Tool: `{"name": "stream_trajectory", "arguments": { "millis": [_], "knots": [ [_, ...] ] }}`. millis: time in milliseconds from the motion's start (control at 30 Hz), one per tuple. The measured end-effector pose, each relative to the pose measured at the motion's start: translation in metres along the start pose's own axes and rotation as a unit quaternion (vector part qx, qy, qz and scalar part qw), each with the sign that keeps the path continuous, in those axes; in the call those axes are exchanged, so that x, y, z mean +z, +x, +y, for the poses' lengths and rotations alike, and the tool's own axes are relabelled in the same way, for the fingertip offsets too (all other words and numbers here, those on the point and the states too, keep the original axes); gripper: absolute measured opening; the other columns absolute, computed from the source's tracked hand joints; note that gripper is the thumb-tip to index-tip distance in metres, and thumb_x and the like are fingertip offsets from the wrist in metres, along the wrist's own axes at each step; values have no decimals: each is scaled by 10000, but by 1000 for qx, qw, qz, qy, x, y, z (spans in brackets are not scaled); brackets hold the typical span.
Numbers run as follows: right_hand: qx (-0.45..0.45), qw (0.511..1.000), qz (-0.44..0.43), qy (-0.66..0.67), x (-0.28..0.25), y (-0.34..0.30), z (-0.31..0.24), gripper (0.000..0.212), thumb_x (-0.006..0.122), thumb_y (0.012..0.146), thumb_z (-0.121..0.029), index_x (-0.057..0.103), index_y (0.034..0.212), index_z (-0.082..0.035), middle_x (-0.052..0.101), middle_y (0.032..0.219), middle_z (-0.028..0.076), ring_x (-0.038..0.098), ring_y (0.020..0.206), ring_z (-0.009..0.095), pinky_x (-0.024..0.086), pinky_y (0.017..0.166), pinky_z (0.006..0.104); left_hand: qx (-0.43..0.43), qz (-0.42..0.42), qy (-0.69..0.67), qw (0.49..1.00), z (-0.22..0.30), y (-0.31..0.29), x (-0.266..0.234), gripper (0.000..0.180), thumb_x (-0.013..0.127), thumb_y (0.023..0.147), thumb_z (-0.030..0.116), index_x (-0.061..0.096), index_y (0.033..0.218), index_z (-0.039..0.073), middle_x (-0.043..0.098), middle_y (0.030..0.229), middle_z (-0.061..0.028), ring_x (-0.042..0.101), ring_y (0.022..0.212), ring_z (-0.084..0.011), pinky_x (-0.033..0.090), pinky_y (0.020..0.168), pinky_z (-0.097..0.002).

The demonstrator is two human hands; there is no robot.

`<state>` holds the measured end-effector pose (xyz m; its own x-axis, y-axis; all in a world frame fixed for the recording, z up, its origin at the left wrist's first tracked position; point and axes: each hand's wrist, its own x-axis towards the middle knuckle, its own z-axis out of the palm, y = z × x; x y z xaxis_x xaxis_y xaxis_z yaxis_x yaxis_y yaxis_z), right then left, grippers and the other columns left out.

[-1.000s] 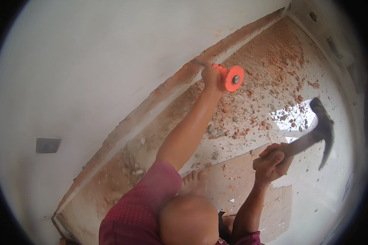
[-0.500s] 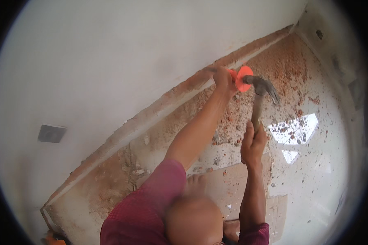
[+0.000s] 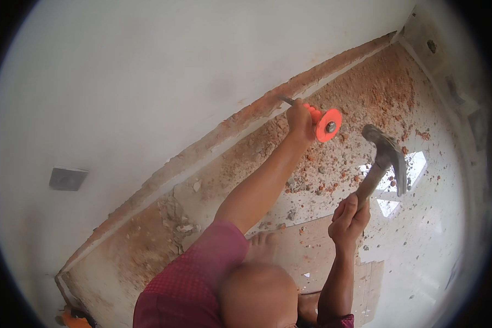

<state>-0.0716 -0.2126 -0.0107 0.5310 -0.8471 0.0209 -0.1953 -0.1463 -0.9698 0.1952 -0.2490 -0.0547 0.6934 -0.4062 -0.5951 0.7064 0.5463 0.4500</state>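
My left hand (image 3: pixel 299 121) is wrapped round the orange grip of a chisel (image 3: pixel 328 126), whose round guard and metal striking end face me. The chisel's dark shank runs up to the left, and its tip meets the exposed reddish strip (image 3: pixel 246 116) along the base of the wall. In my right hand (image 3: pixel 349 220) is the wooden handle of a claw hammer (image 3: pixel 385 151). The hammer's head is to the right of the chisel's end and apart from it, with the claw pointing down to the right.
Broken rubble and reddish dust (image 3: pixel 333 147) cover the floor beside the wall. A flat cardboard sheet (image 3: pixel 311 240) lies near my body. The white wall (image 3: pixel 147 82) carries a dark square box (image 3: pixel 68 179). An orange object (image 3: pixel 75 319) shows at the lower left.
The hammer has swung away from the chisel's end, down and to the right. The chisel's guard end has dropped a little, with my left hand still round the grip.
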Motion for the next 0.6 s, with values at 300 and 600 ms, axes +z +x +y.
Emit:
{"name": "stream_trajectory", "arguments": {
  "millis": [300, 600],
  "knots": [
    [-91, 976, 151, 124, -22, -6, -41, 638, 413, 1009, -653, 474, 1038, -19, 549, 730, 61, 510, 525, 147, 401, 448, 268, 37, -29, -53, 997, 22, 3, 3, 316, 387, 1036, 266, 356, 766, 105, 425, 671, -30, 398, 531, -148, 378, 482, -318],
    [22, 997, -70, -25, 50, 32, 14, 286, 508, 1059, -301, 553, 928, -50, 555, 641, 28, 504, 544, 79, 400, 495, 247, 29, 10, -65, 997, 22, 11, 14, 321, 401, 1034, 287, 374, 770, 107, 425, 664, -23, 417, 528, -153, 381, 475, -333]
  ]
}}
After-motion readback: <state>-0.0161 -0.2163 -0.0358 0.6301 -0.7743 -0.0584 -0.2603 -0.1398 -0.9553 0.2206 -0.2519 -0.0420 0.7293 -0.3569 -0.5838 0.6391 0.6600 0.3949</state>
